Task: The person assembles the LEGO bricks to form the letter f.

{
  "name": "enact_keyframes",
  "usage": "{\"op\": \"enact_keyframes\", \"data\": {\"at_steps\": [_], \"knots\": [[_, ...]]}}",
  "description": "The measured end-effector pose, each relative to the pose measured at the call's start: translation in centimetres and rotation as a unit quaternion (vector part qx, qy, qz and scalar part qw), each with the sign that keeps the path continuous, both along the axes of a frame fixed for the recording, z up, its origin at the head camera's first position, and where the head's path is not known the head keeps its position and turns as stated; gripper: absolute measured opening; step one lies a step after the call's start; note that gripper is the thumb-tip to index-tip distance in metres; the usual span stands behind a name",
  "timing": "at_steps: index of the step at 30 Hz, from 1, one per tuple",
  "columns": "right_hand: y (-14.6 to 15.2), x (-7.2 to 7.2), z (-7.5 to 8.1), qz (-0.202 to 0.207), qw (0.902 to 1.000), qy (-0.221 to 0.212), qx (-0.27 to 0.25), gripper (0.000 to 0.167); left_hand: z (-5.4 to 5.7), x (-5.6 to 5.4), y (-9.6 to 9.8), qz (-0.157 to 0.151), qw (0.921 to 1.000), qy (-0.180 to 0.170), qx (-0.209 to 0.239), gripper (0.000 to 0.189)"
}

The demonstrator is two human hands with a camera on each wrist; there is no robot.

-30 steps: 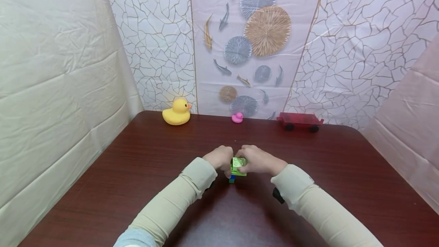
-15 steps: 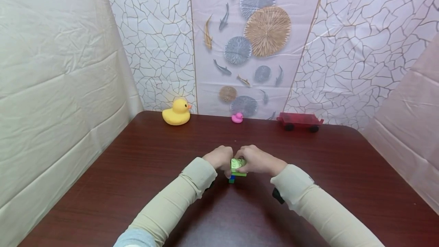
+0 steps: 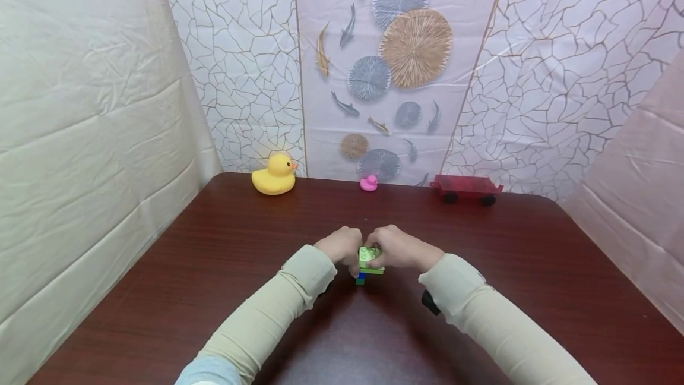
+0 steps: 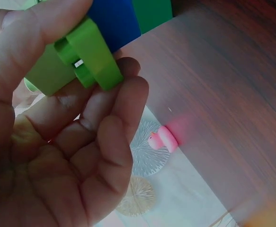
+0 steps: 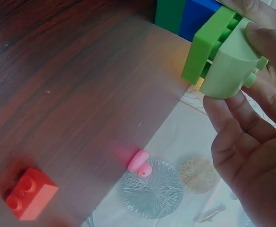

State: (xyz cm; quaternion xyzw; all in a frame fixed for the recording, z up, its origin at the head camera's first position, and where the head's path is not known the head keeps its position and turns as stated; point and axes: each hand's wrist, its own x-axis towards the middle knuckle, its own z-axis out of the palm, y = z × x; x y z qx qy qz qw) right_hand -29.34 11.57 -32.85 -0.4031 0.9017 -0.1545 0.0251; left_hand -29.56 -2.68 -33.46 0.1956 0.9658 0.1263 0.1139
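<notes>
A small stack of toy building bricks stands upright at the middle of the table. It has a dark green brick [image 5: 167, 15] at the bottom, a blue brick [image 4: 114, 21] above it and a bright green plate [image 5: 205, 45] on that. My left hand [image 3: 342, 246] holds the stack from the left, thumb and fingers about the bright green plate. From the right, my right hand [image 3: 402, 248] pinches a pale green brick [image 5: 230, 64] with a curved side at the top of the stack. The plate's studs show in a narrow gap between plate and pale green brick.
Along the table's [image 3: 214, 254] far edge sit a yellow duck [image 3: 274, 176], a small pink duck [image 3: 369, 183] and a red wagon [image 3: 466, 189]. A red brick [image 5: 31, 194] lies on the table in the right wrist view. A patterned cloth [image 3: 411, 106] hangs behind.
The pale green brick in my right hand has shifted slightly left over the bright green plate, mostly in the first half second. Both hands have stayed almost in place.
</notes>
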Motion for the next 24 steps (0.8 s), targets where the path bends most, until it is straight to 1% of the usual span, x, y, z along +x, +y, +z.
{"op": "enact_keyframes", "data": {"at_steps": [4, 11, 17, 24], "knots": [[-0.01, -0.16, 0.06, 0.001, 1.0000, -0.008, 0.003, 0.015, 0.03, 0.04, 0.09, -0.002, 1.0000, 0.000, 0.001, 0.026], [-0.11, -0.34, 0.33, 0.002, 0.9997, -0.016, 0.019, 0.016, -0.18, -0.07, 0.07, -0.003, 0.9999, 0.000, -0.012, 0.028], [-0.37, -0.42, 0.49, 0.004, 0.9990, -0.032, 0.031, 0.017, -0.23, -0.12, -0.11, -0.004, 0.9999, -0.006, -0.009, 0.030], [-0.59, -0.57, 0.70, 0.003, 0.9986, -0.026, 0.047, 0.018, -0.19, -0.20, -0.19, -0.009, 0.9999, 0.003, -0.010, 0.030]]}}
